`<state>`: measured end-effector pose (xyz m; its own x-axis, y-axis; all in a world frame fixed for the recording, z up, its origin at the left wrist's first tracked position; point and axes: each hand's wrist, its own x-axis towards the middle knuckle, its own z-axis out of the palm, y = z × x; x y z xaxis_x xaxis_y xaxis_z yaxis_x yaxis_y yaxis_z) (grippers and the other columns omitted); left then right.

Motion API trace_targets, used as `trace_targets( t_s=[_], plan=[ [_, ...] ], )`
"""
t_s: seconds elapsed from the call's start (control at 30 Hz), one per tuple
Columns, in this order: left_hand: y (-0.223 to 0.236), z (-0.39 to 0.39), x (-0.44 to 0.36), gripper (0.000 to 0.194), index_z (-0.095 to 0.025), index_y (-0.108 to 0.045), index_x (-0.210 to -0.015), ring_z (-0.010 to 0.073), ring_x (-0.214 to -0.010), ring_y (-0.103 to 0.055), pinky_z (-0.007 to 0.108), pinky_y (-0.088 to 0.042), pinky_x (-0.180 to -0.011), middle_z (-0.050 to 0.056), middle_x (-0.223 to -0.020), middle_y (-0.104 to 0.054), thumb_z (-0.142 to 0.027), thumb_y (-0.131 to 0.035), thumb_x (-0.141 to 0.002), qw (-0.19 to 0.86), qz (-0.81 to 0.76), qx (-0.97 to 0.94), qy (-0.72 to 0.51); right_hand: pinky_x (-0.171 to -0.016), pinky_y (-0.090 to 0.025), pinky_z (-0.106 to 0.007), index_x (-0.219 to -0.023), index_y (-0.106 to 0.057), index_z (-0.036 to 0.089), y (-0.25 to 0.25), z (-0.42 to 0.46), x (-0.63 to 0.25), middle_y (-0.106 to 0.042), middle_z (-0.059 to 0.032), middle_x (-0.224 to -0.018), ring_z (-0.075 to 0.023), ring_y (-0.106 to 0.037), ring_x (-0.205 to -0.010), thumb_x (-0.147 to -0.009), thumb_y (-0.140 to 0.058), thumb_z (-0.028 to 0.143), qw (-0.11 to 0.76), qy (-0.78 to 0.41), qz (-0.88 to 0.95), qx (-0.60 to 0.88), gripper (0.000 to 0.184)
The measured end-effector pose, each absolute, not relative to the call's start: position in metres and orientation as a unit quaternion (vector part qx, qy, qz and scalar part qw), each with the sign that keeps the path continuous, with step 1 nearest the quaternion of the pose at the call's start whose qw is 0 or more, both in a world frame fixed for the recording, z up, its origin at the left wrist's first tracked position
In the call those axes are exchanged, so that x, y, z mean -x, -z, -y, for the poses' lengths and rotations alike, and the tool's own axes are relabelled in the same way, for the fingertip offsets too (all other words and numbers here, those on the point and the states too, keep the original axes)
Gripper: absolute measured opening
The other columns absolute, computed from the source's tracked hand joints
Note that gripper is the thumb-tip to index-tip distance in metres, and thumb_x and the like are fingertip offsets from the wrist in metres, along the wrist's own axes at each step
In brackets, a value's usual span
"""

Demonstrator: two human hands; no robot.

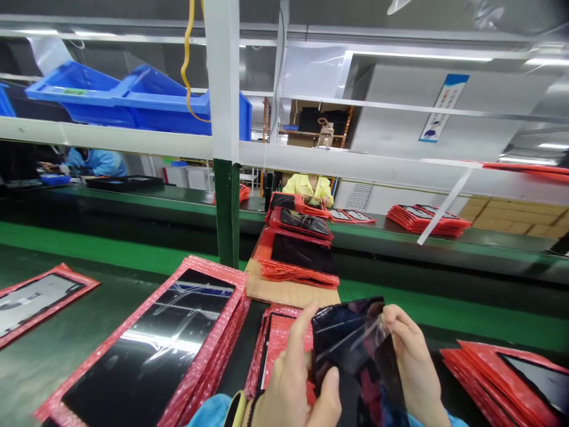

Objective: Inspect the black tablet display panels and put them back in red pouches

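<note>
The left hand [288, 382] grips a glossy black rectangular panel [351, 370]; the right hand [414, 362] pinches its clear plastic film [377, 331], seemingly only partly lifted.

1 head-worn camera — above and behind the grip [288, 379] — faces forward and slightly down, seeing the grip close up and the table [120, 296] around and beyond.

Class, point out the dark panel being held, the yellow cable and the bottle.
Dark panel [355, 367], head view: its glossy face.
Yellow cable [190, 24], head view: its upper length.
Bottle [326, 137], head view: its body.
</note>
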<state>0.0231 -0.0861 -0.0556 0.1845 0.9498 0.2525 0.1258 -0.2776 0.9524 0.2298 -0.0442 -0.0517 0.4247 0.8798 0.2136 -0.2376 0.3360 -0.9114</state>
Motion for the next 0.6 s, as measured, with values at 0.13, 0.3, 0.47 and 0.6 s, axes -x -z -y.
trace_targets(
  t_s=[0.13, 0.3, 0.47, 0.6],
  plan=[
    [0.049, 0.088, -0.023, 0.079, -0.021, -0.023, -0.153, 0.0278, -0.078, -0.069, 0.035, -0.057, -0.069, 0.006, -0.077, -0.071, -0.037, -0.059, -0.085, 0.445, -0.407, -0.639, -0.478, -0.048, -0.04, -0.017, -0.06, -0.061, 0.021, 0.048, 0.044, -0.227, -0.05, 0.0038, -0.06, -0.0112, -0.043, -0.056, -0.054, -0.082, 0.031, 0.722, -0.384, 0.353, 0.454, 0.024],
    [0.041, 0.091, -0.019, 0.08, -0.025, -0.021, -0.153, 0.0342, -0.121, -0.057, 0.041, -0.044, -0.102, 0.01, -0.127, -0.064, -0.042, -0.058, -0.085, 0.501, -0.347, -0.637, -0.472, -0.058, -0.048, -0.02, -0.065, -0.061, 0.023, 0.044, 0.042, -0.221, -0.053, 0.0042, -0.065, -0.0136, -0.052, -0.065, -0.057, -0.078, 0.031, 0.73, -0.388, 0.329, 0.457, 0.021],
    [0.036, 0.08, -0.019, 0.069, -0.027, -0.022, -0.152, 0.0332, -0.14, -0.034, 0.045, -0.021, -0.117, 0.004, -0.143, -0.053, -0.048, -0.045, -0.091, 0.598, -0.235, -0.587, -0.493, -0.066, -0.051, -0.022, -0.061, -0.057, 0.022, 0.049, 0.041, -0.231, -0.067, 0.0002, -0.094, -0.0193, -0.061, -0.092, -0.056, -0.077, 0.032, 0.74, -0.383, 0.314, 0.455, 0.022],
    [0.037, 0.072, -0.023, 0.071, -0.025, -0.02, -0.152, 0.0328, -0.143, -0.027, 0.048, -0.018, -0.118, 0.003, -0.145, -0.051, -0.053, -0.043, -0.09, 0.655, -0.18, -0.543, -0.494, -0.079, -0.054, -0.022, -0.079, -0.07, 0.022, 0.065, 0.039, -0.245, -0.07, -0.0027, -0.106, -0.0209, -0.056, -0.115, -0.061, -0.075, 0.038, 0.761, -0.359, 0.315, 0.439, 0.025]
  ],
)
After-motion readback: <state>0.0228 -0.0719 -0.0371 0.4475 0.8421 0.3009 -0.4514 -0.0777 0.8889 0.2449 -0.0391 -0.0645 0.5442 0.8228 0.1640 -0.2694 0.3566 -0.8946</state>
